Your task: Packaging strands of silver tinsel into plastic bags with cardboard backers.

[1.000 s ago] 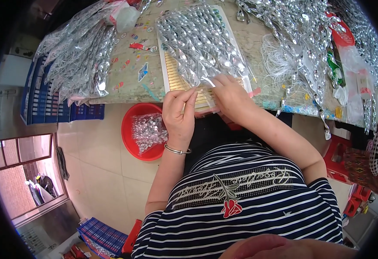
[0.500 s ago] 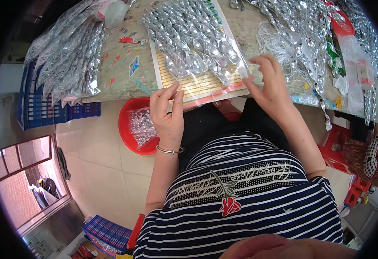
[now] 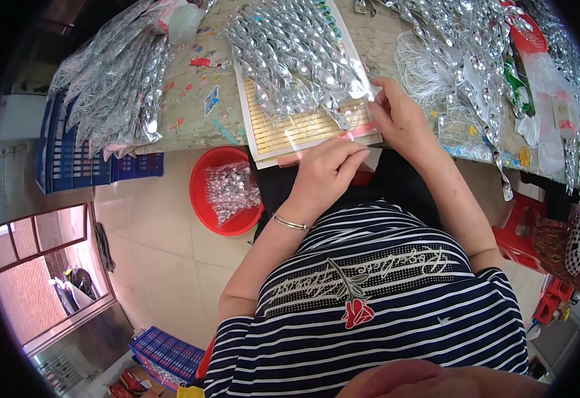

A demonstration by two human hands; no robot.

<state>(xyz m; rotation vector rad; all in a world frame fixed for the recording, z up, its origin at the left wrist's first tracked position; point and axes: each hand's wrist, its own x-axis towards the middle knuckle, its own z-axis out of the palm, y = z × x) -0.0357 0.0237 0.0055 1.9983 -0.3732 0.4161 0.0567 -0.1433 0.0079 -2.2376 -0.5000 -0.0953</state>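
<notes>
A clear plastic bag (image 3: pixel 303 86) stuffed with silver twisted ornaments lies on a yellow ribbed board (image 3: pixel 290 129) at the table's near edge. Along the bag's near edge runs a pink strip (image 3: pixel 353 132). My left hand (image 3: pixel 326 169) pinches that near edge with fingers closed on the film. My right hand (image 3: pixel 399 116) grips the bag's right corner between thumb and fingers. A thin bracelet (image 3: pixel 291 223) circles my left wrist.
On the floor below the table stands a red basin (image 3: pixel 204 205) holding packets of silver pieces. Blue crates (image 3: pixel 71 162) stand at the left. Heaps of silver ornaments (image 3: pixel 114 86) lie left and right, with white string (image 3: pixel 422 76). A red stool (image 3: pixel 519 225) and another person's patterned sleeve (image 3: pixel 575 242) are at right.
My hands were close together at the bag's near edge. The right hand moved out to the bag's right corner; the left hand slid right along the pink strip.
</notes>
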